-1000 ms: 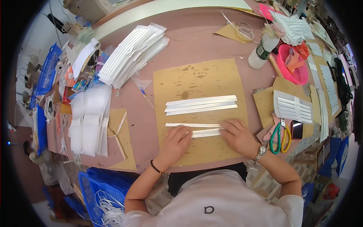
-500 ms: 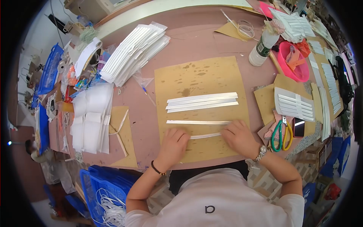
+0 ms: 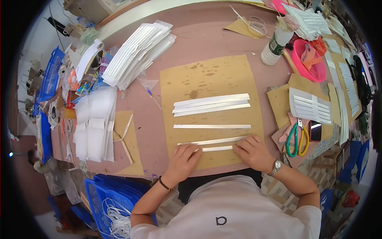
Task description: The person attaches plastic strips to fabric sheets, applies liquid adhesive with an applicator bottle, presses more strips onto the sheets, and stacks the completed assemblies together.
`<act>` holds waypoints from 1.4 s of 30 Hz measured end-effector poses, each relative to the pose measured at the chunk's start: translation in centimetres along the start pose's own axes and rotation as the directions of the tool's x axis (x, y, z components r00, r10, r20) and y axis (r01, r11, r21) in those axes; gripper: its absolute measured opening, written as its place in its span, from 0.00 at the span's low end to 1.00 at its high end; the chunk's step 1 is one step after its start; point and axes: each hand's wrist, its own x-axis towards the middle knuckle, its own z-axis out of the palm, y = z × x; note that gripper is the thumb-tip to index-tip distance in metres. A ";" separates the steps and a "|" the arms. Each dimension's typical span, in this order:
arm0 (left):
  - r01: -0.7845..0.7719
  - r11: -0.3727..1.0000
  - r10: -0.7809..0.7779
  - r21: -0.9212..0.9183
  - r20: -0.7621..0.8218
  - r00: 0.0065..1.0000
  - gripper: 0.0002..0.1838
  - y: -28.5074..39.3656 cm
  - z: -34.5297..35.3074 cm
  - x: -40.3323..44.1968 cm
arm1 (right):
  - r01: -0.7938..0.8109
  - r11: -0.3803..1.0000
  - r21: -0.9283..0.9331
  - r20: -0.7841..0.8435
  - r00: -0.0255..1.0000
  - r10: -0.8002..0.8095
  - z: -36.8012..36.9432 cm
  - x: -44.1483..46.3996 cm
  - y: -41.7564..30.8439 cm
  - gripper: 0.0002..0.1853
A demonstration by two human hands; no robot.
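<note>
My left hand [image 3: 184, 160] and my right hand [image 3: 251, 152] rest near the front edge of a stained brown sheet [image 3: 207, 77]. Between them runs a thin white strip [image 3: 217, 149], its two ends pinched under my fingers. Just above it lies another strip [image 3: 213, 141], its ends close to my fingertips. Higher up, a single strip [image 3: 212, 126] lies apart, and beyond it is a group of several strips [image 3: 211, 104] side by side.
At the left are stacked white strips [image 3: 137, 53] and white sheets [image 3: 93, 123]. Scissors [image 3: 297, 139], a phone [image 3: 314, 132], a pink basket [image 3: 308, 61] and a bottle [image 3: 274, 49] are at the right. A blue basket [image 3: 93, 203] stands below the table's front left.
The strips near my hands have separated, with one now lying above the strip between my fingers. My hands have shifted slightly toward the front edge, uncovering the right end of the single strip.
</note>
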 end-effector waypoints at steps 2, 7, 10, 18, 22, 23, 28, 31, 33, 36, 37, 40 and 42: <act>0.045 0.998 -0.046 -0.032 -0.005 0.999 0.13 0.2 0.1 0.0 | -0.028 1.000 0.002 0.001 1.000 0.028 0.0 0.1 -0.2 0.13; 0.207 0.972 -0.208 -0.112 -0.001 0.978 0.10 0.5 -0.3 1.0 | -0.235 0.960 0.151 0.003 0.971 0.237 -0.3 1.4 -0.9 0.10; 0.104 0.994 -0.103 -0.033 0.020 0.994 0.10 0.1 -0.5 0.8 | -0.148 0.987 0.066 0.015 0.989 0.148 -0.4 1.1 -0.7 0.10; -0.084 0.996 0.084 0.009 0.012 0.996 0.17 -0.5 -0.4 0.4 | -0.055 0.998 0.004 -0.008 0.998 0.055 -0.1 0.3 -1.1 0.16; -0.082 0.995 0.080 0.050 0.051 0.996 0.17 -0.9 -0.8 1.3 | -0.035 0.999 -0.026 -0.009 0.999 0.035 0.0 0.8 -0.4 0.17; -0.092 0.994 0.089 0.062 0.062 0.994 0.17 -1.2 -0.6 1.4 | -0.045 0.998 -0.042 -0.020 0.999 0.044 0.1 1.0 -0.2 0.17; -0.124 0.988 0.119 0.090 0.052 0.991 0.16 -2.6 0.2 2.1 | -0.039 0.994 -0.102 -0.012 0.999 0.038 0.0 2.3 1.2 0.18; -0.119 0.988 0.112 0.101 0.072 0.991 0.17 -2.9 0.3 2.7 | -0.051 0.991 -0.124 0.022 0.998 0.054 -0.3 2.9 1.7 0.19; -0.105 0.986 0.097 0.126 0.067 0.993 0.19 -2.7 0.4 2.5 | -0.054 0.992 -0.117 0.040 0.997 0.059 -0.3 2.6 1.5 0.19; -0.142 0.976 0.125 0.164 0.110 0.986 0.19 -3.0 0.4 2.3 | -0.044 0.992 -0.119 0.055 0.997 0.051 -0.3 2.6 1.6 0.19; -0.141 0.976 0.124 0.164 0.111 0.986 0.19 -2.9 0.3 2.4 | -0.037 0.992 -0.123 0.051 0.998 0.044 -0.2 2.5 1.6 0.19; -0.104 0.977 0.085 0.184 0.107 0.991 0.19 -2.7 0.0 2.9 | -0.038 0.990 -0.134 0.021 0.999 0.041 -0.2 2.7 1.5 0.19; -0.085 0.986 0.068 0.143 0.118 0.991 0.19 -2.9 0.1 3.0 | -0.045 0.989 -0.142 -0.007 0.999 0.045 -0.2 3.1 1.8 0.19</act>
